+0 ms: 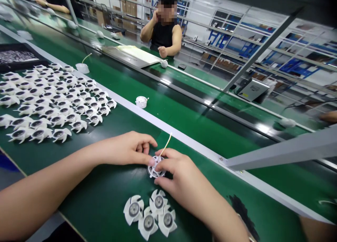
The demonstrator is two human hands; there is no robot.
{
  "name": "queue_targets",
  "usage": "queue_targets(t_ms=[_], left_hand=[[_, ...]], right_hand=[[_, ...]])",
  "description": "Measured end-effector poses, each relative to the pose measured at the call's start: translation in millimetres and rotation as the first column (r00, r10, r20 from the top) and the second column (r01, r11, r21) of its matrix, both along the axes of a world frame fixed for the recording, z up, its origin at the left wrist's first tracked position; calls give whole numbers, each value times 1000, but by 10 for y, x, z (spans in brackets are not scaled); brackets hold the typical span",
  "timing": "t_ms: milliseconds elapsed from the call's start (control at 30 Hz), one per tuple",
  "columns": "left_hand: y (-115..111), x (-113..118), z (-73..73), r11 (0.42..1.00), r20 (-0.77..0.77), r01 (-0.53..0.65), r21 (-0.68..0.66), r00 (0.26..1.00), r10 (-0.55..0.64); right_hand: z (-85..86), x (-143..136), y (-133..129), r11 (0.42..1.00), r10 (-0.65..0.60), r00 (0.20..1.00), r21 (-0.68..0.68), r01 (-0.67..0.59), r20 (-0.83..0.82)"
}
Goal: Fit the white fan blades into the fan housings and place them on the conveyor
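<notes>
— Hands, what do they hold?
— Left hand (131, 149) and right hand (179, 171) both pinch one small white plastic fan-shaped wheel (156, 166) with thin yellowish wire (165, 144), on the near green table mat (100, 200).
— Nearby?
— Four similar white wheels (150, 214) lie just nearer.

Both forearms reach in from the near edge, bare and angled toward each other. The left hand (129, 148) lies palm down, its fingers curled and its fingertips pinched together. The right hand (176, 171) meets it from the opposite side, fingers bent and pinching, the fingertips of both hands almost touching.
</notes>
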State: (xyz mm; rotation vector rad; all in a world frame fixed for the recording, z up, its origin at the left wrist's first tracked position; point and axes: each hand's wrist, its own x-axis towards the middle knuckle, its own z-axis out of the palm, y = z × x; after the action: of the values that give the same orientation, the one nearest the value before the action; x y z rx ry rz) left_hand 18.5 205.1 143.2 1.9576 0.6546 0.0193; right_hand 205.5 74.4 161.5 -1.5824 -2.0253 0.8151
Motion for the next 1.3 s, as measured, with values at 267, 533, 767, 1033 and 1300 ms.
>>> queue_targets(t_ms=[267, 533, 767, 1033, 1300], left_hand=[[-6, 34, -102, 1000, -123, -10, 4, 992, 10], [40, 108, -201, 994, -75, -6, -105, 997, -2], [44, 85, -205, 997, -69, -21, -73, 997, 16], [10, 1, -118, 998, -120, 8, -64, 993, -16], [-17, -32, -82, 999, -128, 5, -38, 992, -9]], right_hand=[[-106, -17, 74, 999, -34, 982, 22, 30, 186], [-154, 65, 182, 987, -140, 990, -83, 137, -29], [-65, 103, 103, 1000, -27, 998, -9, 27, 54], [-206, 1240, 226, 717, -676, 721, 364, 594, 154], [-441, 1392, 262, 829, -554, 804, 235, 507, 216]])
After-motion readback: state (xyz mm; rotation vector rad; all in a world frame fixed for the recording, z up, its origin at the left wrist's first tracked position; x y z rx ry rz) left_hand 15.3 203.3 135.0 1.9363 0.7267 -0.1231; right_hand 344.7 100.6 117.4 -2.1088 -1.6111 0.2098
